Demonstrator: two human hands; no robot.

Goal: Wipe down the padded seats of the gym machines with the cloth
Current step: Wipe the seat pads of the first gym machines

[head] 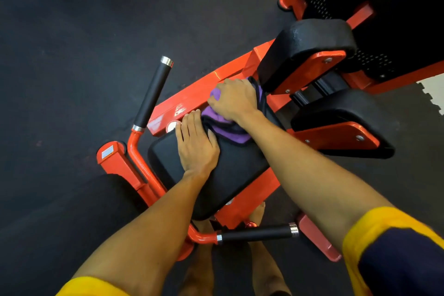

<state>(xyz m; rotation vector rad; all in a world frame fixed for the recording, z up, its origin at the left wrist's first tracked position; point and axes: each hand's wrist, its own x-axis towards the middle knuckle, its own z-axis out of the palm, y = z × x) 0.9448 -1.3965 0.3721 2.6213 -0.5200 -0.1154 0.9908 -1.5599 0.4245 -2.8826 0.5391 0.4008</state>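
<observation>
Forearms (144, 223) over seat (230, 175): left hand (197, 144) flat mid-seat, fingers together; right hand (231, 101) curled round bunched cloth (228, 130) at far edge; risk: overshooting drops cloth behind seat.

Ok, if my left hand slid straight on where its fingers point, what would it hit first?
Most likely the orange metal frame beam, just past the black padded seat; the left hand lies flat with fingers nearly at it, though depth is unclear.

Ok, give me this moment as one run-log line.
phase: wiping seat pad | right hand: grips purple cloth at pad's far end | left hand: flat on seat pad
</observation>
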